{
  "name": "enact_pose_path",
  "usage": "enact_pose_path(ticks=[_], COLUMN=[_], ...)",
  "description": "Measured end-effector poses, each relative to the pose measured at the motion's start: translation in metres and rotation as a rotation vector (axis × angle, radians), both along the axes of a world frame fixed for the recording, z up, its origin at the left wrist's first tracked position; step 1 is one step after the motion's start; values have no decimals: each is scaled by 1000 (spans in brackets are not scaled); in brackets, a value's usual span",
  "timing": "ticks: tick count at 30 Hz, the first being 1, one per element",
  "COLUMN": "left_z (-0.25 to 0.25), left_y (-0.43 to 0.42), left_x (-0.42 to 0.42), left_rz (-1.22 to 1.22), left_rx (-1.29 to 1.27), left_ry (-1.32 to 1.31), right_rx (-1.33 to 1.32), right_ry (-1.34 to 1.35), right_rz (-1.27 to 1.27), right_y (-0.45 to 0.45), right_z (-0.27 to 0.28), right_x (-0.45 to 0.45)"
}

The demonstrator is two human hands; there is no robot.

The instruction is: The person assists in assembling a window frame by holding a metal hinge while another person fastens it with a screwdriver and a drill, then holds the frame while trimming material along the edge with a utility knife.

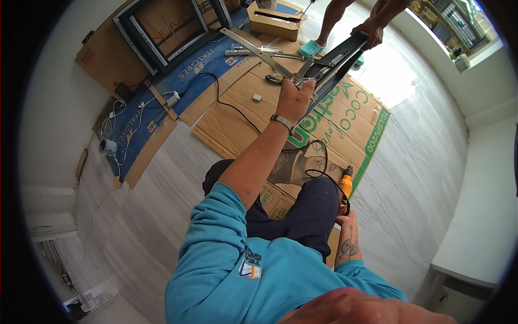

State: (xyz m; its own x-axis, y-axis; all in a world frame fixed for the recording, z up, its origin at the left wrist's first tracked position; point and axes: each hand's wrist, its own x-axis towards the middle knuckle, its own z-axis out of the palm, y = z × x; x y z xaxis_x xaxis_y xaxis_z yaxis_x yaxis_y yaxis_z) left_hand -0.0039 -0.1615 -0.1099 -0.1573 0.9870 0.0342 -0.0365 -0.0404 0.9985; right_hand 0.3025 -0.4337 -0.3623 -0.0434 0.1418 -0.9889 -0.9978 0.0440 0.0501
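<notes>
My left hand (pixel 295 100), with a watch at the wrist, is closed around a metal hinge arm (pixel 264 56) fixed to a black metal frame piece (pixel 334 62). The fingers partly hide the joint. My right hand (pixel 346 217) is low beside my right knee, closed on an orange power drill (pixel 346 184). The drill's tip points away from me, and its black cable (pixel 325 156) curls over the printed cardboard (pixel 237 119). A co-worker's hand (pixel 369 33) grips the far end of the black frame piece.
Black window frames (pixel 162 38) stand at the back left on blue sheeting (pixel 191 75). An open carton (pixel 274 26) and metal strips (pixel 264 52) lie near them. A white charger cable (pixel 125 141) is at the left. The co-worker's foot (pixel 320 42) is beyond the cardboard.
</notes>
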Motion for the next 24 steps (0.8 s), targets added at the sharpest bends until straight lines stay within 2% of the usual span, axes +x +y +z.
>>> enact_pose_path(ticks=[5, 7, 8, 11, 14, 18, 20, 24], left_z=[7, 17, 9, 8, 19, 19, 22, 24], left_y=[-9, -18, -15, -15, -22, -26, -25, -22], left_x=[6, 12, 14, 14, 12, 12, 7, -4], left_rz=[-40, -38, -65, -119, -145, -120, -119, -133], left_rx=[8, 10, 69, 40, 28, 16, -91, -64], left_ry=[-35, 30, -8, -81, -103, -127, -249, -360], right_rx=[-12, -2, 9, 77, -1, 32, 11, 28], right_ry=[2, 10, 18, 31, 3, 34, 44, 41], right_rz=[9, 11, 11, 37, 15, 30, 39, 53], right_y=[0, -3, -4, -6, -5, -6, -5, -6], right_z=[1, -8, -12, -9, -9, -8, -10, -16], right_x=[2, 5, 7, 8, 6, 7, 8, 9])
